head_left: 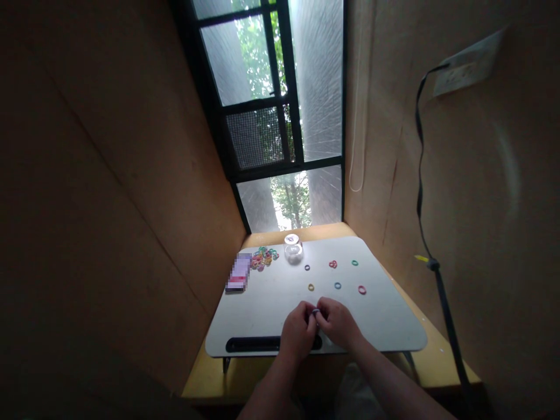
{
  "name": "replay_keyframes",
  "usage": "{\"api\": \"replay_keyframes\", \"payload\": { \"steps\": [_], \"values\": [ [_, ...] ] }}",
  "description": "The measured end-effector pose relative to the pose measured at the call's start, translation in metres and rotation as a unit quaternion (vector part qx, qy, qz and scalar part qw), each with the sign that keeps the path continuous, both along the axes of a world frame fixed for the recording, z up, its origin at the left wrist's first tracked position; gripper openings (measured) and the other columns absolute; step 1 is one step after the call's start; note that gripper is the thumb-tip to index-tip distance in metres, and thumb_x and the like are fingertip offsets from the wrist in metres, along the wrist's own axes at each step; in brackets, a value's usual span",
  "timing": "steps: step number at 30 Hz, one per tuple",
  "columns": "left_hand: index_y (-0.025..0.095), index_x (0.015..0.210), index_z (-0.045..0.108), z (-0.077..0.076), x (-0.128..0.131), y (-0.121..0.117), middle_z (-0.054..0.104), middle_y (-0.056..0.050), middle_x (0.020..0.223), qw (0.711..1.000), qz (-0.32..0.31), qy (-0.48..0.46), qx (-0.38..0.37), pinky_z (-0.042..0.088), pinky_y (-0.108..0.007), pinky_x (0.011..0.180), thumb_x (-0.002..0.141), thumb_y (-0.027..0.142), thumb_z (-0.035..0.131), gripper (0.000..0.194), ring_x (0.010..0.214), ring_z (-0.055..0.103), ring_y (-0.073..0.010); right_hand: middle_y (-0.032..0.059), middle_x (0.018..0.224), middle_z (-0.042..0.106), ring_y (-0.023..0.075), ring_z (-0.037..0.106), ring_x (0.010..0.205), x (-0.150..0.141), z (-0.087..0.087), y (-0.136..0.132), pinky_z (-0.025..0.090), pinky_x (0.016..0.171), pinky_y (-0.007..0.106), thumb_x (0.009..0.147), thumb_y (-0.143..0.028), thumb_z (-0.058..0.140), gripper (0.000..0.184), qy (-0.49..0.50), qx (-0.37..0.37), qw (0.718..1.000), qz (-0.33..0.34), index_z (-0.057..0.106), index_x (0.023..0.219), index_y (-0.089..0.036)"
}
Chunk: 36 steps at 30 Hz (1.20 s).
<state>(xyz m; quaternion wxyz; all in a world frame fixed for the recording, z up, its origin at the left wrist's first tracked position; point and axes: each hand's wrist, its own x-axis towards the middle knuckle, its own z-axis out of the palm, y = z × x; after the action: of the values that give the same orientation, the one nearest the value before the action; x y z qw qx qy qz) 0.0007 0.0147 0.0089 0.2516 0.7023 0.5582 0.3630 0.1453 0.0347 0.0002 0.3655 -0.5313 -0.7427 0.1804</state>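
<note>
My left hand [298, 331] and my right hand [338, 322] meet over the front of the white lap table. Both are closed, fingertips pinched together on a small purple hair tie [315, 311], which the fingers partly hide. Just beyond them lie single hair ties: a yellow one [311, 287], a blue one [338, 286] and a pink one [362, 289]. Farther back are a dark purple hair tie [307, 268], a small red cluster of hair ties [333, 264] and a green hair tie [354, 263].
A mixed pile of coloured hair ties [264, 258] lies at the back left, beside a phone [239, 272]. Near the back edge stands a clear round container [293, 251]. A black slot [251, 344] runs along the front of the white table [385, 321]. Walls flank both sides.
</note>
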Motion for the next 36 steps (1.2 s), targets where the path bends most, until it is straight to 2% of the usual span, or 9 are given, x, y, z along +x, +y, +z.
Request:
{"api": "replay_keyframes", "payload": {
  "steps": [25, 36],
  "values": [
    [0.021, 0.089, 0.058, 0.0044, -0.0001, -0.0030, 0.065, -0.001, 0.079, 1.000, -0.007, -0.003, -0.001, 0.039, -0.025, 0.069, 0.087, 0.019, 0.049, 0.009, 0.073, 0.058, -0.0144, -0.0020, 0.062, 0.054, 0.0128, 0.047, 0.059, -0.0004, -0.0006, 0.0007, 0.029, 0.057, 0.024, 0.077, -0.022, 0.049, 0.011, -0.010, -0.006, 1.000, -0.002, 0.050, 0.067, -0.020],
    [0.021, 0.090, 0.058, 0.0033, -0.0022, -0.0025, 0.066, 0.000, 0.080, 1.000, -0.009, -0.003, -0.002, 0.039, -0.025, 0.068, 0.087, 0.020, 0.049, 0.010, 0.073, 0.059, -0.0146, -0.0017, 0.062, 0.055, 0.0132, 0.048, 0.059, -0.0016, -0.0038, 0.0012, 0.030, 0.056, 0.024, 0.077, -0.022, 0.049, 0.012, -0.016, 0.012, 1.000, 0.000, 0.050, 0.066, -0.020]
  ]
}}
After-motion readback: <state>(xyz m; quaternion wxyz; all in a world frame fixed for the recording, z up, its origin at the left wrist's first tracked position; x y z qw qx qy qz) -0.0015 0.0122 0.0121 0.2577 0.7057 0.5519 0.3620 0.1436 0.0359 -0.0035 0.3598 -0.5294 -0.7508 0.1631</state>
